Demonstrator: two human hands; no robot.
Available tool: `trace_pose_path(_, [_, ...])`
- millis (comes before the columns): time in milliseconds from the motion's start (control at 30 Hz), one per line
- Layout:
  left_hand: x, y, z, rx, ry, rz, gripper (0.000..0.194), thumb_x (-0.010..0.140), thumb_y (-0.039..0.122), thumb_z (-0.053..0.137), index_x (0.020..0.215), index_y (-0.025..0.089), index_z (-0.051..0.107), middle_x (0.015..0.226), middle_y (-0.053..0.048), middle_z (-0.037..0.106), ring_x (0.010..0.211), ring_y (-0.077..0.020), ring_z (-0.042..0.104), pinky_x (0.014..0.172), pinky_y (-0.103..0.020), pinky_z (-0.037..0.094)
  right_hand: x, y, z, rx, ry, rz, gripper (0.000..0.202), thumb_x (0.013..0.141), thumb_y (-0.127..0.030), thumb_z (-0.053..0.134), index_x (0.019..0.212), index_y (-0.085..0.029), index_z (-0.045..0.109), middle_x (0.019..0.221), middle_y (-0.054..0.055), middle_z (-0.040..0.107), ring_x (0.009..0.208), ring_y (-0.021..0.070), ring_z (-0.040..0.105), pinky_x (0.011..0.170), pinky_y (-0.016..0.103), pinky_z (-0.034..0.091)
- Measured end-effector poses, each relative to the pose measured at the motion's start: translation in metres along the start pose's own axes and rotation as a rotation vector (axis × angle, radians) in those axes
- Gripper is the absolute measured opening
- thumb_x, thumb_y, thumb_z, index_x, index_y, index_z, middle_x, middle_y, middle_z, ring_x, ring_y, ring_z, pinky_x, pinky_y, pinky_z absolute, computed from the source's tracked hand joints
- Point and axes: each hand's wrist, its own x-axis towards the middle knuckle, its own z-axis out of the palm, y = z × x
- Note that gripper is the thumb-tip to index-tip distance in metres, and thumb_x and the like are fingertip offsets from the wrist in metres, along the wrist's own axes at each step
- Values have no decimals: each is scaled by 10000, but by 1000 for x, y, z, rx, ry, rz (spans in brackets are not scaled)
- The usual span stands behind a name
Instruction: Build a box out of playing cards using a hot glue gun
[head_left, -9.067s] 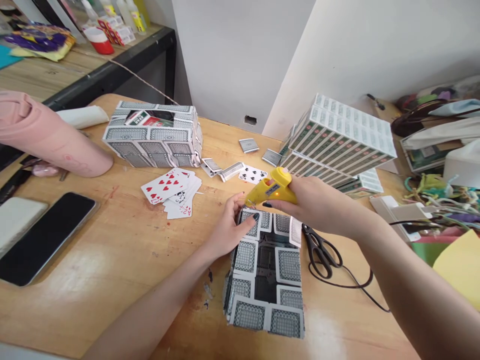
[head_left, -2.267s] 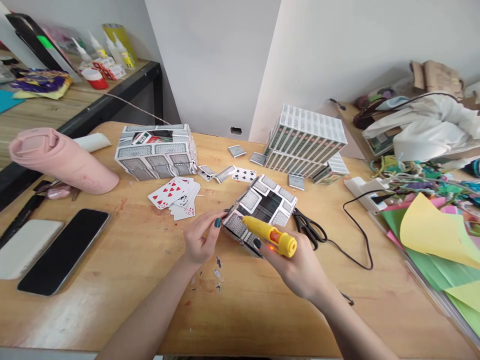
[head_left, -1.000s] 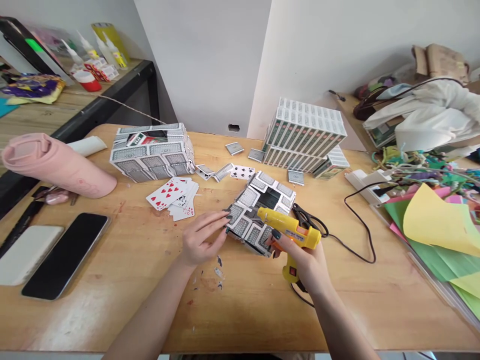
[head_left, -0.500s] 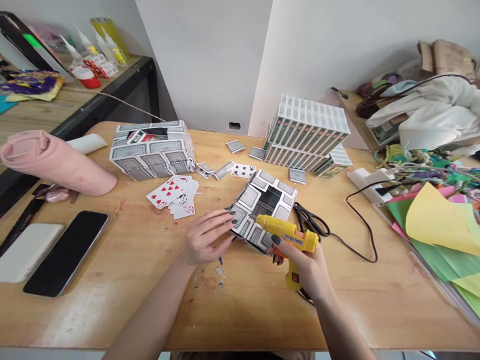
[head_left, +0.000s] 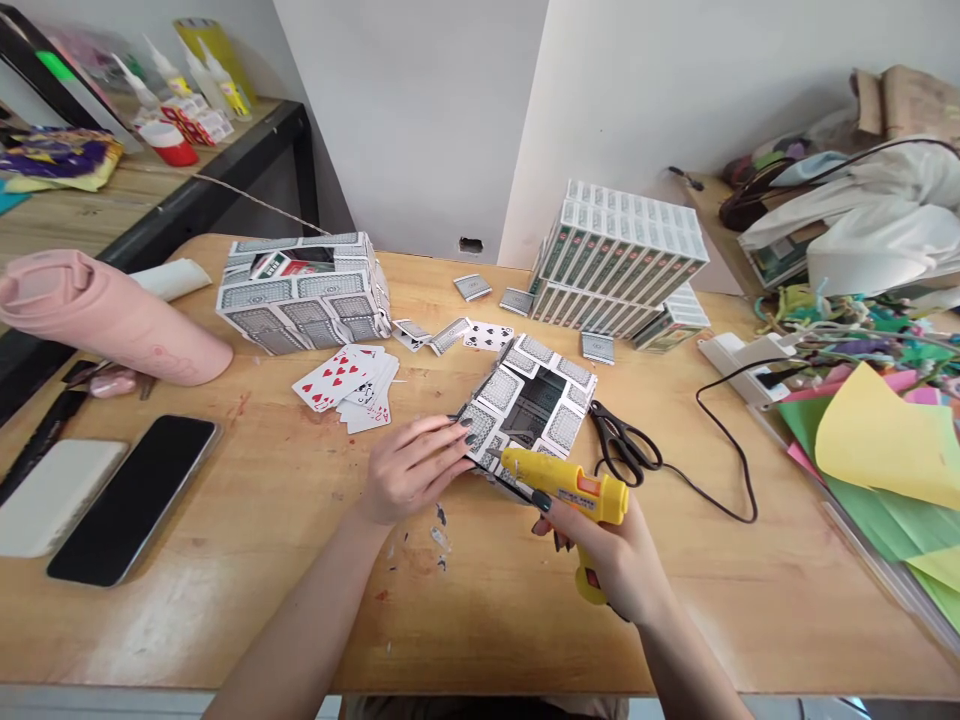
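Observation:
My right hand (head_left: 611,545) is wrapped round a yellow hot glue gun (head_left: 566,482). Its nozzle points left, over the near left corner of a small box covered with grey-backed playing cards (head_left: 559,425). The box has a rectangular opening in its upper face and sits slightly turned on the table. At its left corner, my left hand (head_left: 416,465) grips the edge, fingertips on top and the thumb low at the side. Black-handled scissors (head_left: 626,445) lie just right of the box, partly under the gun's side of the scene.
A larger card-covered box (head_left: 304,300) stands back left, with loose playing cards (head_left: 349,385) before it. Stacked card packs (head_left: 622,250) rise behind. A phone (head_left: 135,500) and a pink roll (head_left: 112,315) lie left. A power strip (head_left: 750,365), black cord (head_left: 739,450) and coloured paper (head_left: 885,440) lie right.
The glue gun has moved a little left and down, its nozzle now over the box's near left corner. My left fingers have drawn closer together at the box's edge.

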Motion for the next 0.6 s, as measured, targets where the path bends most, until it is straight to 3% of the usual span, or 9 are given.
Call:
trace_pose_path(367, [-1,1,3,-8,32,-48,289,739,181,720,1018,206,650,974,-32,731,952,-195,667,784,-323,584,0,-2,-2,-87,-98,36,313,738,-420,602,570,-156,604,544,9,532,489,109,420,435,233,312])
trace_pose_path(600, [-5,1,5,-29,35,-70,349,728,180,729,1063,207,637,1008,-42,728,985,-198,662,831,-330,577,1,0,-2,-41,-82,56,305,719,-422,619,572,-156,605,567,35,583,528,128,459,473,241,355])
